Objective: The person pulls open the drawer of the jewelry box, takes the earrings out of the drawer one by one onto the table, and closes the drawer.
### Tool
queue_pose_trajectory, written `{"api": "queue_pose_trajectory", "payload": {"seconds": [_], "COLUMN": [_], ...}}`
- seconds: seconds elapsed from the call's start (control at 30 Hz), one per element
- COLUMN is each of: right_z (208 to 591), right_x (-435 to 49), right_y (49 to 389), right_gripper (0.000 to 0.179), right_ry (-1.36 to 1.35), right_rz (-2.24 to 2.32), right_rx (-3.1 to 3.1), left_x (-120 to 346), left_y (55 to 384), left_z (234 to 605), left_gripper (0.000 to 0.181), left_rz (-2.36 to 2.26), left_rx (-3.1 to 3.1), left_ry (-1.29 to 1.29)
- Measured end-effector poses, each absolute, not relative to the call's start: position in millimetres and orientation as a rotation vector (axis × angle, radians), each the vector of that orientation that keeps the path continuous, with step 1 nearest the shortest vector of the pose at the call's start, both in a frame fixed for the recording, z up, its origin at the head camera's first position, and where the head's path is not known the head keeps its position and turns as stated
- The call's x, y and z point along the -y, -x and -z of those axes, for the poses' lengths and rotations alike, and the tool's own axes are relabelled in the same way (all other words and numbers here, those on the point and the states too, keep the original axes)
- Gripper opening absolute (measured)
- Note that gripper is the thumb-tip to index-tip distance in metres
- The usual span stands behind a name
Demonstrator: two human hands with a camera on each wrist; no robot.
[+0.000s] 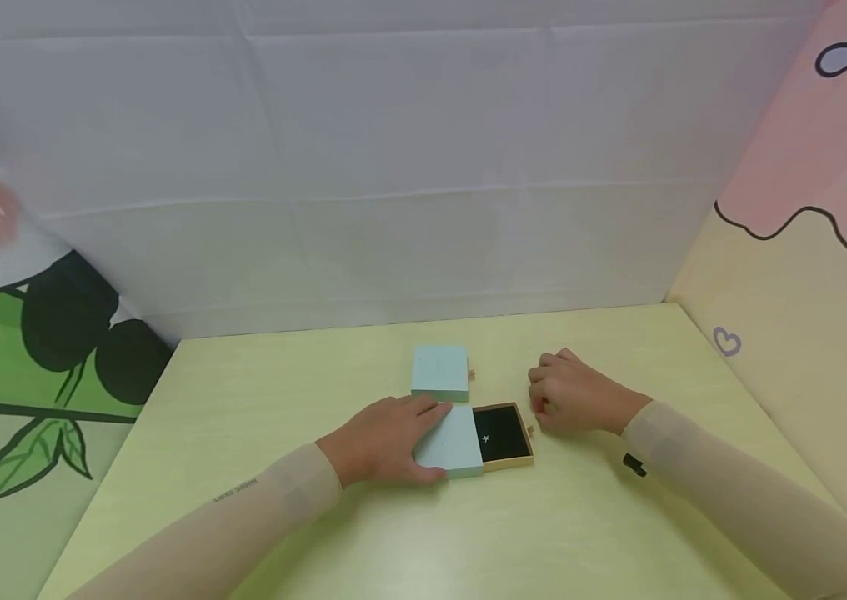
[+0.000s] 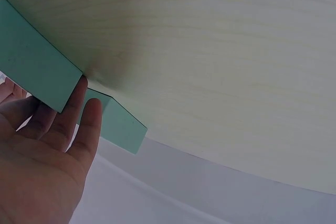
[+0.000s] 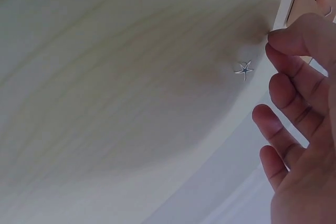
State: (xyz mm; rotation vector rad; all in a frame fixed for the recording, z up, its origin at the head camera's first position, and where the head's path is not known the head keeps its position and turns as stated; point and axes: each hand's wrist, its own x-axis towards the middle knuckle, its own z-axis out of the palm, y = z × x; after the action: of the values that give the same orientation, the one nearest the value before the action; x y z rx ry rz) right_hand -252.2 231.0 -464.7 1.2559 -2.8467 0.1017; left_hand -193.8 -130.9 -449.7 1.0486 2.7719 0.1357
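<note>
My left hand (image 1: 392,437) grips a pale blue jewelry box (image 1: 449,446), thumb on its near edge and fingers along its far side. The box's drawer (image 1: 508,463) is pulled out to the right, showing a black lining with a small star-shaped piece (image 1: 486,438) on it. Just right of the drawer is my right hand (image 1: 577,392), fingers curled and the thumb tip against the index finger; nothing visible sits between them. A silver starfish charm (image 3: 244,70) appears beside those fingertips in the right wrist view. The head view hides it.
A second pale blue box (image 1: 439,372), closed, stands just behind the first, with a small tab on its right side. Both are on a light wooden table (image 1: 303,367). A white cloth wall (image 1: 408,167) rises behind, and printed panels flank both sides.
</note>
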Motion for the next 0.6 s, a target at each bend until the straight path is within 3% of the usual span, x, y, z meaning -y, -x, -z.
{"api": "queue_pose_trajectory", "payload": {"seconds": [0.6], "right_z": [432.7], "right_x": [-219.7], "right_y": [245.5], "right_gripper": [0.009], "right_ry": [-1.247], "right_rz": [-0.197], "right_rx": [2.801], "left_x": [132.4], "left_y": [192.1], "left_z": [448.9], "left_gripper": [0.096], "left_rz": [-0.14], "left_rx": [-2.763], "left_ry": [-1.049]}}
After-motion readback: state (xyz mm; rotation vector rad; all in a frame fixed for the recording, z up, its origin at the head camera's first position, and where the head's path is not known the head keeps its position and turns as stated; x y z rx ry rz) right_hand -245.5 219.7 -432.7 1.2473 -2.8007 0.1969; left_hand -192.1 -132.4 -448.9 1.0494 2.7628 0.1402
